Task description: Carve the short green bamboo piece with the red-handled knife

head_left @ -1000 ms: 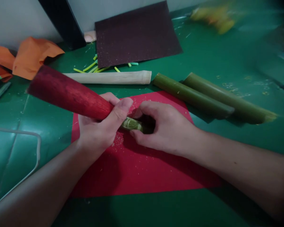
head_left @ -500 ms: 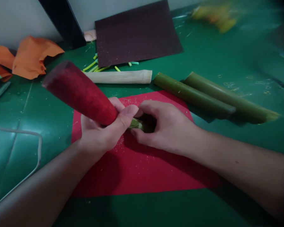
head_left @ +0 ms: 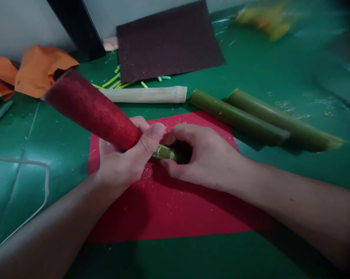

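Note:
A thick red wooden handle [head_left: 96, 112] slants up to the left out of my left hand [head_left: 128, 155], whose fingers are wrapped round its lower end. Whatever lies at that end is hidden behind the hand. My right hand [head_left: 207, 155] curls around a short green bamboo piece [head_left: 165, 152], with thumb and fingers on its sides. Pale scratched lines mark the bamboo's surface between the hands. Both hands are over a red sheet [head_left: 169, 213] sprinkled with fine shavings.
Behind the hands lie a pale peeled bamboo stick [head_left: 151, 94] and two green bamboo lengths [head_left: 239, 116]. A dark brown sheet [head_left: 169, 42] rests farther back over yellow-green bits. Crumpled orange paper [head_left: 41, 69] and a thin cable [head_left: 47, 186] are at left.
My left hand has shifted slightly left with the red handle, which leans lower. More of the scratched bamboo shows between my hands. The right hand stays nearly still.

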Available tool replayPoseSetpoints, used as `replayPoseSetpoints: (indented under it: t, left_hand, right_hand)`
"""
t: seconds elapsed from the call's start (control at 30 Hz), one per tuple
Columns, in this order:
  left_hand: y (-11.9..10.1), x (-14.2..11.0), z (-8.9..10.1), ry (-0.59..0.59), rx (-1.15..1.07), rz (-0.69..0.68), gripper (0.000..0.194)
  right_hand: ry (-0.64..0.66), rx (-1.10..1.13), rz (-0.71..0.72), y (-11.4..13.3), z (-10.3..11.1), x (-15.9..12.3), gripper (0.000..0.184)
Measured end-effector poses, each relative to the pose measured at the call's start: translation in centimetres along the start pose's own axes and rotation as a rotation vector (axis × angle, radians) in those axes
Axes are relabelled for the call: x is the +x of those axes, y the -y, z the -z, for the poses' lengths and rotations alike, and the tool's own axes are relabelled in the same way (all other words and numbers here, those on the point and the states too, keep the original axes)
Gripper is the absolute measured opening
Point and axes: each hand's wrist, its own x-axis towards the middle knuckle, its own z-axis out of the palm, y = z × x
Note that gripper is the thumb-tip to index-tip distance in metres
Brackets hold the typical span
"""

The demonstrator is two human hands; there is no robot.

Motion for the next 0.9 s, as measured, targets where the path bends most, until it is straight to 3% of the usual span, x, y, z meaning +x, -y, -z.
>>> replayPoseSetpoints:
  t: [0.43,0.67,0.8,0.9]
  left_hand:
    - [0.32,-0.16,0.31,0.062,0.054,-0.050,0.043]
    - [-0.11,-0.20,-0.14,-0.013,0.062,-0.029,0.039]
    - [0.17,-0.06,-0.22,-0.124,0.063,0.037,0.036]
    - [0.29,0.09,-0.12,-0.108,0.037,0.047,0.041]
  right_hand:
    - [0.014,0.013,-0.005,0.05,-0.04,0.03,0.016]
    - [0.002,0.001,0.003,0.02,0.07,0.09,0.017]
    - [0.013,0.017,0.008,-0.01,0.11,0.06,0.016]
    - [0.004,0.007,0.001,0.07,0.10,0.01,0.015]
